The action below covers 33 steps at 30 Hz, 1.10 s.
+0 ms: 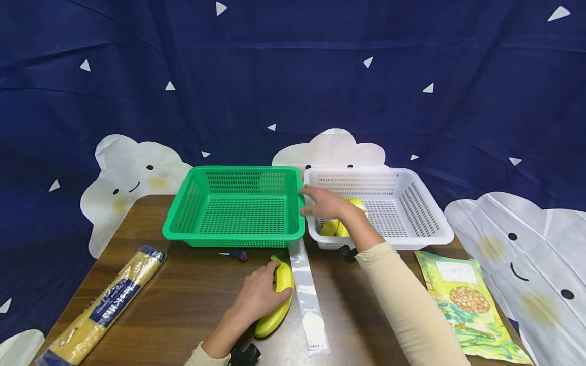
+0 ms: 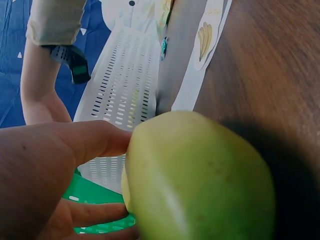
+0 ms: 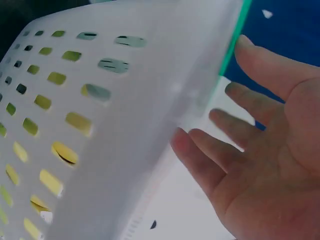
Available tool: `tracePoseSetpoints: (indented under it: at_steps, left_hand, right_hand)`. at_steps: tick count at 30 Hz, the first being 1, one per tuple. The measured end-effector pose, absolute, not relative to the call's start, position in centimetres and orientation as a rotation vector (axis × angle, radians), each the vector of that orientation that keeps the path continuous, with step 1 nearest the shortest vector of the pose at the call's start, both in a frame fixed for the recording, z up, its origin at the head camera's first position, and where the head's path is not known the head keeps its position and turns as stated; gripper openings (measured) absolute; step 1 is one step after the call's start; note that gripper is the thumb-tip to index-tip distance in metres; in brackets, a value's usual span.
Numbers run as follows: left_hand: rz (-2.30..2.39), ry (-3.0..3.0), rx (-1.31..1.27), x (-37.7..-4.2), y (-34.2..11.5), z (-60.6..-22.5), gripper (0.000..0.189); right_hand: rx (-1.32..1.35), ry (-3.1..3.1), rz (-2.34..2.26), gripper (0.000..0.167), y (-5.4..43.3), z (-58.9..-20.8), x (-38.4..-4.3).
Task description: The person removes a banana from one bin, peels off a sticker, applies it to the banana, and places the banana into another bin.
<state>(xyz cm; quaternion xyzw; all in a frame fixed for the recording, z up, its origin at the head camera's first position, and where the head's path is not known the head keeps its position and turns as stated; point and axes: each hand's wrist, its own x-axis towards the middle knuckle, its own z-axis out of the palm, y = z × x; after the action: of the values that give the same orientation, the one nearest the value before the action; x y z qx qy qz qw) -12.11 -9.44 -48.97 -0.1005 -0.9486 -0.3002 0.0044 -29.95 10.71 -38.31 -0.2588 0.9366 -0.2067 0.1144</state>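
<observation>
My left hand (image 1: 260,294) grips a yellow banana (image 1: 285,278) near the front of the table, thumb on one side and fingers on the other. In the left wrist view the banana's greenish end (image 2: 200,175) fills the foreground. My right hand (image 1: 324,203) reaches over the near left side of the white basket (image 1: 426,203), fingers spread and extended toward the green basket's (image 1: 233,237) right rim. More yellow bananas (image 1: 341,230) lie inside the white basket, partly behind my right wrist. The right wrist view shows the right hand (image 3: 270,150) holding nothing, beside the white basket's wall.
A clear plastic strip (image 1: 308,292) with a banana print lies right of the held banana. A small lollipop (image 1: 238,255) sits before the green basket. A spaghetti pack (image 1: 107,305) is at left, a green and yellow bag (image 1: 471,305) at right. A blue curtain (image 1: 284,76) hangs behind.
</observation>
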Motion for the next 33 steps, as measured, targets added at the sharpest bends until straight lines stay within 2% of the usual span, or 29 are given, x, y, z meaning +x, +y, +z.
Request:
tracePoseSetpoints:
  at_steps: [8, 20, 25, 33]
  left_hand:
    - [-0.971, -2.961, -0.334, -12.0, -9.7, -48.8, 0.064]
    - [-1.034, -2.982, -0.37, -12.6, -10.3, -47.8, 0.063]
    - [-1.018, -2.997, -0.364, -12.7, -10.5, -48.0, 0.063]
    - [-1.005, -3.01, -0.344, -12.5, -10.5, -48.2, 0.06]
  right_hand:
    - [-0.863, 2.873, -0.834, 0.05, 12.2, -37.8, -27.2]
    - [-1.026, 2.663, -1.127, 0.033, 13.0, -39.9, -20.2]
    - [-1.092, 2.671, -0.897, 0.034, 13.0, -41.9, -17.8]
    - [-1.115, 2.639, -0.586, 0.053, 13.2, -46.0, -14.9]
